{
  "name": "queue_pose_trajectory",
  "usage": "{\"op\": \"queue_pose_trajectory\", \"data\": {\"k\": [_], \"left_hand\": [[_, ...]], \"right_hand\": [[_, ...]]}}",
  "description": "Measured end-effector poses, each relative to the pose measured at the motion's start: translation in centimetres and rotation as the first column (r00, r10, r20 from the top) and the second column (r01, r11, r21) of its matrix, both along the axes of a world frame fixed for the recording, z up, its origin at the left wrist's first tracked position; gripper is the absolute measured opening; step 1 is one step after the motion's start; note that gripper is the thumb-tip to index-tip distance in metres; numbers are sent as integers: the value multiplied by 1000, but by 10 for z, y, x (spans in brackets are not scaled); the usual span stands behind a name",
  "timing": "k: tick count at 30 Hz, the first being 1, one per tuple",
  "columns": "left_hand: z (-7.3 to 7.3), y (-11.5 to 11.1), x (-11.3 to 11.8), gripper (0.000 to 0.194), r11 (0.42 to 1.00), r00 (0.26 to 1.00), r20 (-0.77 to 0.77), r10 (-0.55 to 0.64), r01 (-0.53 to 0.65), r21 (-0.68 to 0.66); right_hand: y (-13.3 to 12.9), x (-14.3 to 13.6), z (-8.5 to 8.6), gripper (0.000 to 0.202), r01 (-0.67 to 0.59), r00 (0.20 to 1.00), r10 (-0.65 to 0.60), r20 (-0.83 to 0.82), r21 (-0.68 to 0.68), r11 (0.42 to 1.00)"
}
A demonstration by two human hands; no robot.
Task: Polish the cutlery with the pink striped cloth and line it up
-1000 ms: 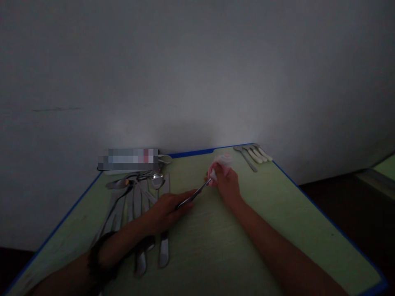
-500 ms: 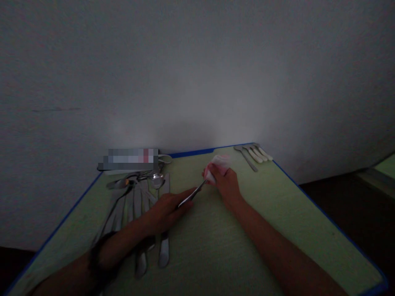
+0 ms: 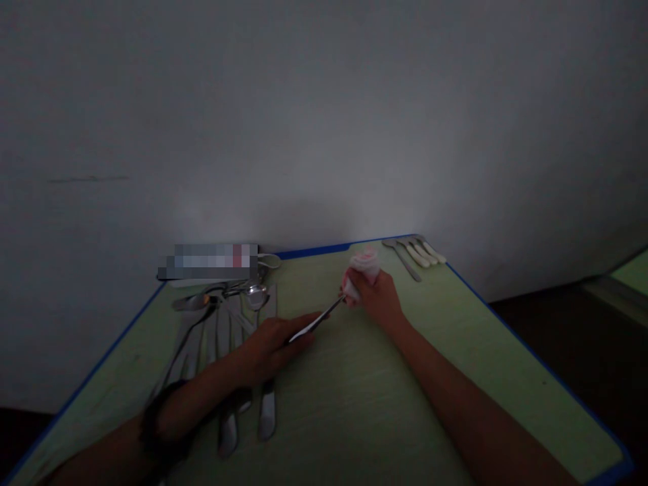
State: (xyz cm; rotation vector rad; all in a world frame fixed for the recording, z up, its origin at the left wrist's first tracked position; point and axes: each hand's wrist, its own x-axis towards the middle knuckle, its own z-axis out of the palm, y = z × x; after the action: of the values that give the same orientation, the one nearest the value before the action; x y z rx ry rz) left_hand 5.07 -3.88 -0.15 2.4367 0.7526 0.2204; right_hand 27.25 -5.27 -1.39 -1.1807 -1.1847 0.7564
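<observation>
My left hand (image 3: 276, 344) grips one end of a slim, shiny piece of metal cutlery (image 3: 318, 322); its kind is hard to tell because both ends are partly covered. My right hand (image 3: 377, 293) is closed around a crumpled pink-and-white cloth (image 3: 364, 261). The cutlery's far end meets the cloth at my right fingers, and whether the cloth wraps it is hidden. Beneath and beside my left forearm lie several metal table knives (image 3: 268, 408). A shiny spoon (image 3: 256, 295) rests beyond my left hand.
Several spoons or forks with pale handles (image 3: 425, 253) lie at the back right, beside a metal one (image 3: 405, 260). A dark-edged, blurred-out object (image 3: 212, 263) stands at the back left. The green tabletop (image 3: 349, 405) has a blue edge and meets a grey wall (image 3: 324, 121).
My right hand and the cloth have shifted slightly right, away from my left hand. A little more of the cutlery's thin shaft shows. My left hand has barely moved.
</observation>
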Motion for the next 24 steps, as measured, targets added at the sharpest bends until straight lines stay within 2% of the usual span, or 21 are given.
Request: {"op": "queue_pose_trajectory", "data": {"k": [2, 4, 8, 11, 15, 18, 24], "left_hand": [[1, 0, 0, 44, 1000, 1000, 0, -12, 12, -18], [2, 0, 0, 45, 1000, 1000, -8, -7, 7, -7], [0, 0, 0, 45, 998, 999, -32, 39, -38, 41], [-3, 0, 0, 46, 999, 999, -19, 35, -34, 28], [-5, 0, 1, 45, 998, 998, -29, 54, -53, 26], [-4, 0, 2, 45, 997, 998, -31, 62, -61, 51], [0, -4, 3, 44, 993, 994, 6, 112, -112, 31]], "right_hand": [[-1, -14, -2, 35, -14, 977, 7, -212, -34, 999], [-3, -28, -1, 35, 37, 909, -59, -413, -62, 997], [-7, -46, 2, 33, 54, 822, -101, -560, -100, 994], [-5, -42, -2, 34, 40, 847, -75, -527, -76, 996], [2, -24, -7, 35, 11, 952, -11, -307, 1, 1000], [3, -13, -4, 34, 35, 982, -27, -185, 37, 999], [1, -9, 0, 34, 97, 965, -72, -250, 89, 991]]}}
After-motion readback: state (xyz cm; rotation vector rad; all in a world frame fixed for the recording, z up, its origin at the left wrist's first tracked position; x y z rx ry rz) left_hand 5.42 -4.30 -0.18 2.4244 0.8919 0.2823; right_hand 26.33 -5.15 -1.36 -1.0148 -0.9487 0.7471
